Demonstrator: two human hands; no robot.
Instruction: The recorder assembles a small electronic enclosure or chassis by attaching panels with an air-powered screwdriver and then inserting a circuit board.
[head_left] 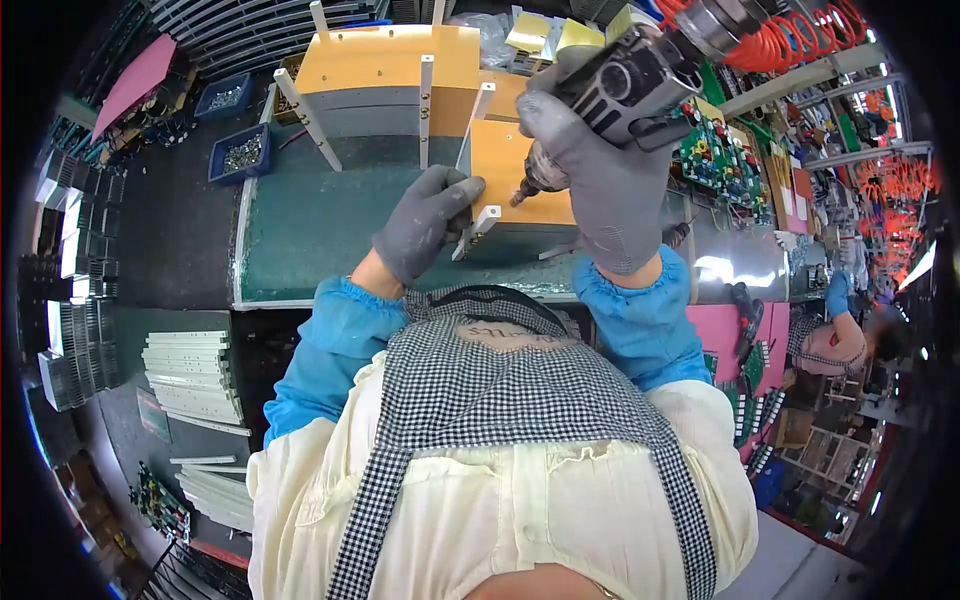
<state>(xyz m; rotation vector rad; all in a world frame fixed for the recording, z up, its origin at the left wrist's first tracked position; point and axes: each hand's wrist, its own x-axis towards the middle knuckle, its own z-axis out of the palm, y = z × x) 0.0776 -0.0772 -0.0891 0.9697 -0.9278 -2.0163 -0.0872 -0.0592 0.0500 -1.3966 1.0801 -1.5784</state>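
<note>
Both my hands wear grey gloves. My right hand grips a black and grey power screwdriver from above, its tip pointing down at the orange top of a small box-shaped unit. The tip is close to a white post that stands at the unit's near edge. My left hand is at the unit's left edge, thumb and fingers drawn together by the orange panel. What they pinch, if anything, is hidden. Another white post rises behind the left hand.
A larger orange-topped unit with white posts lies behind. Blue bins of small metal parts stand at left, above stacked white bars. A red coiled hose hangs upper right, near green circuit boards. A person works far right.
</note>
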